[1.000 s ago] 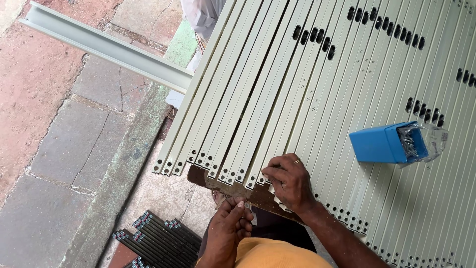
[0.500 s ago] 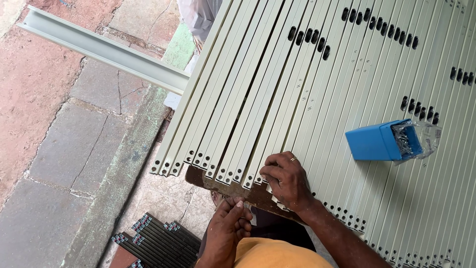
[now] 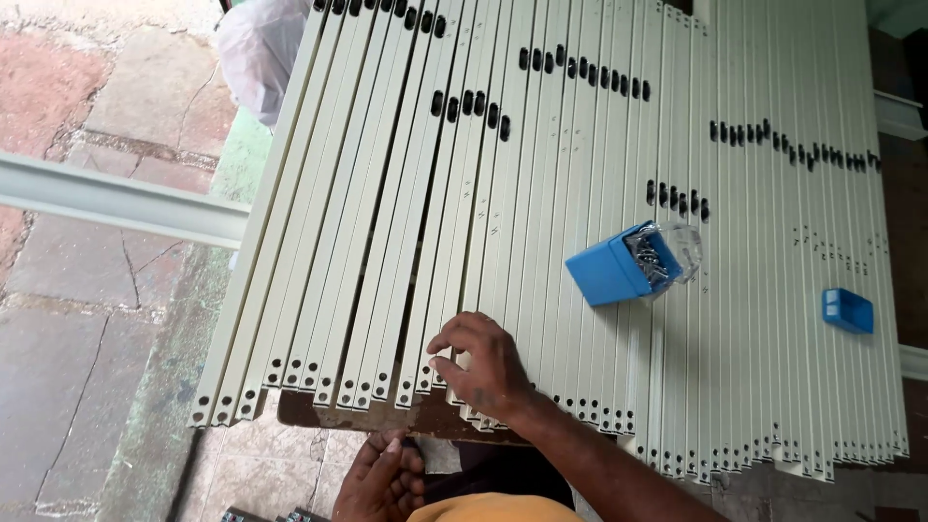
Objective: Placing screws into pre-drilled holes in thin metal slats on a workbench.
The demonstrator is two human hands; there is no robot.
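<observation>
Cream-painted slotted metal channels [image 3: 541, 232]: long narrow strips laid side by side, edge to edge, across a brown work surface [image 3: 387, 418]; their near ends, each pierced with small round holes, overhang or line up along its front edge.
Slots: groups of dark oval cut-outs sit in staggered rows further up the channels.
Right hand [image 3: 483, 365]: rests palm down on the near ends of the channels around the middle of the stack, fingers curled and pressing on the strip tops, thumb tucked against one strip; nothing is pinched between the fingers.
Left hand [image 3: 382, 478]: lies below the front edge of the work surface, fingers loosely bent; whether it holds anything cannot be told.
Blue plastic box [image 3: 611, 271]: lies tipped on its side on the channels, right of and beyond the right hand, its open end showing metal fasteners [image 3: 652, 259].
Small blue lid-like piece [image 3: 848, 310]: lies flat on the channels, well apart to the right.
Ground: reddish and grey stone paving [image 3: 87, 319] at left, with a pale metal bar [image 3: 116, 201] lying across it.
</observation>
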